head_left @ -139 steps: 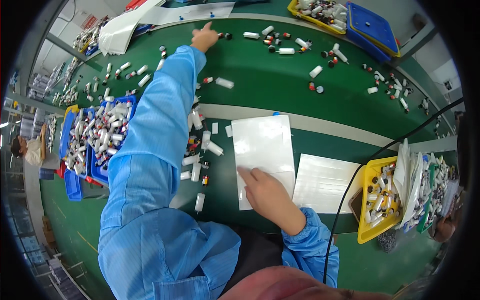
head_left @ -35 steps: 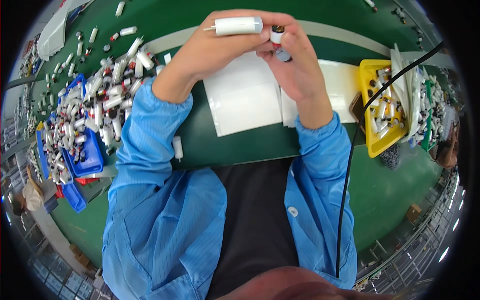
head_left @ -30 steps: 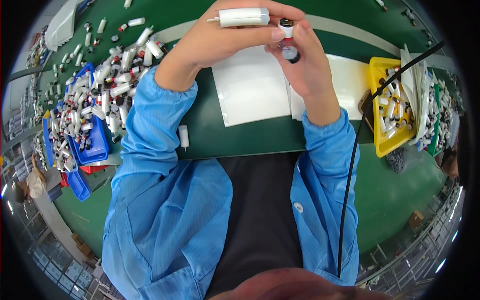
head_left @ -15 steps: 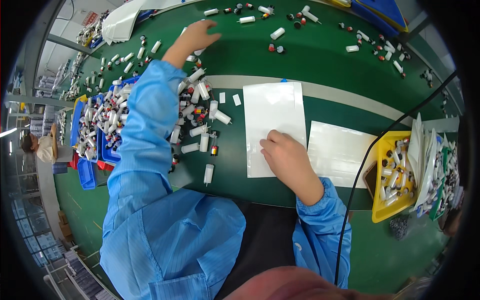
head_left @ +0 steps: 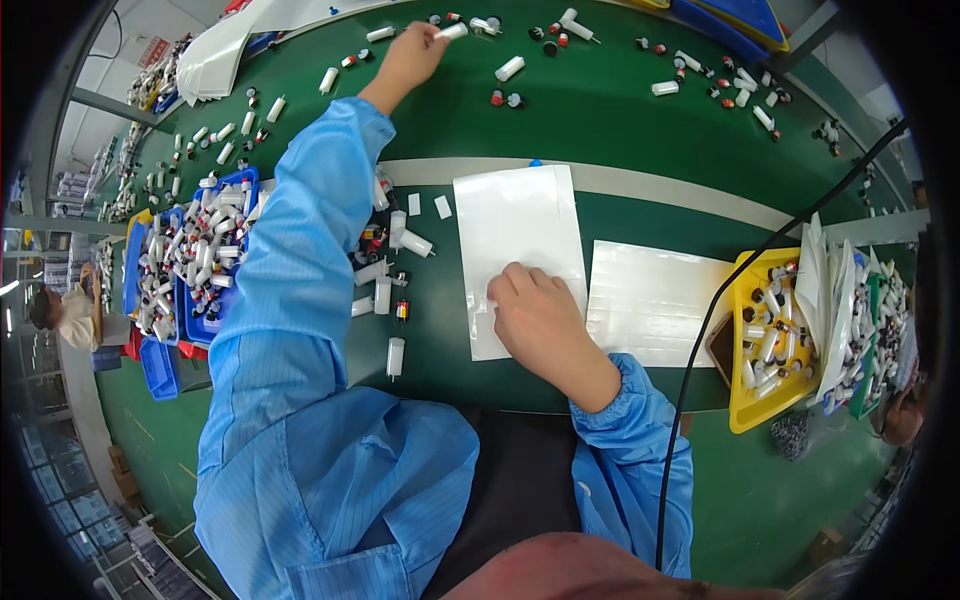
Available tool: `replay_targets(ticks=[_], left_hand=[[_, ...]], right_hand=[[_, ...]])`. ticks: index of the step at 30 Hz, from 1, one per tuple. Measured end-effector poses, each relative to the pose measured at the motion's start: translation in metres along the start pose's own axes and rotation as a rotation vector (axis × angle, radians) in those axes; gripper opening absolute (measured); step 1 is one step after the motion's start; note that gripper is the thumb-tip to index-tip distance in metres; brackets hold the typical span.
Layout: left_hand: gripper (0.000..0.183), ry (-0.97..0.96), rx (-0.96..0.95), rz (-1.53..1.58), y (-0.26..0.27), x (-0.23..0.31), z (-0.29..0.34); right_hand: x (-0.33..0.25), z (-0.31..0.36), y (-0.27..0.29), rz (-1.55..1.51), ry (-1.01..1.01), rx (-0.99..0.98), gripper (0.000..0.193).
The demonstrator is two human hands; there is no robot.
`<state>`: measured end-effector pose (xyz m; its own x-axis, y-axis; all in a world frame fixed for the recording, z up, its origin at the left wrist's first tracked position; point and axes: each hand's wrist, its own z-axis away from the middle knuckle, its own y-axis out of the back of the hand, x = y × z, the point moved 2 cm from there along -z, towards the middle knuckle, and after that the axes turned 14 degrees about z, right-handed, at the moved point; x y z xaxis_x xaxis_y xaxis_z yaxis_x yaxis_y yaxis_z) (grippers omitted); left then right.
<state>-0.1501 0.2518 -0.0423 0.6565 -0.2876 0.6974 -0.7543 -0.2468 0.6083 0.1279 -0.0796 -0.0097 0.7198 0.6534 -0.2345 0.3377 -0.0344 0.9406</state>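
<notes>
My left hand (head_left: pixel 410 62) reaches over the far green surface. Its thumb and fingers pinch a white cylindrical part (head_left: pixel 453 32). My right hand (head_left: pixel 538 318) lies on a glossy white sheet (head_left: pixel 515 215) in front of me, fingers curled down; whatever is under the fingertips is hidden. Left of that sheet lie loose white cylinders (head_left: pixel 396 357), some with thin tips, and a small red-and-yellow part (head_left: pixel 402 310). Two little white rectangles (head_left: pixel 414 204) rest above them. My left sleeve covers part of this pile.
Blue bins (head_left: pixel 210 328) full of the white parts stand at left. On the right are a second white sheet (head_left: pixel 640 300), a yellow bin (head_left: pixel 745 405) of parts and a hanging black cable (head_left: pixel 745 268). More parts (head_left: pixel 510 69) are scattered across the far surface. A person (head_left: pixel 75 318) is at far left.
My left hand has moved farther out and to the right, and its spread fingers have closed on a white cylindrical part. My right hand stays on the sheet, its fingers shifted. The view has swung slightly.
</notes>
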Motion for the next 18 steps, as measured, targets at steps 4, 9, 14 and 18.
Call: replay_targets(ticks=[4,9,14,18], left_hand=[[0.03,-0.087,0.103,0.387,0.028,0.076,0.022],[0.023,0.155,0.101,1.21,0.042,0.174,0.075],[0.027,0.476,-0.084,1.631,0.024,0.2,0.124],[0.026,0.748,-0.132,1.919,-0.001,0.19,0.153]], right_hand=[[-0.003,0.007,-0.004,0.074,0.067,-0.009,0.017],[-0.002,0.004,-0.009,0.101,0.047,-0.032,0.018],[-0.003,-0.001,-0.015,0.139,-0.002,-0.049,0.018],[0.0,0.0,-0.01,-0.056,-0.047,-0.047,0.026]])
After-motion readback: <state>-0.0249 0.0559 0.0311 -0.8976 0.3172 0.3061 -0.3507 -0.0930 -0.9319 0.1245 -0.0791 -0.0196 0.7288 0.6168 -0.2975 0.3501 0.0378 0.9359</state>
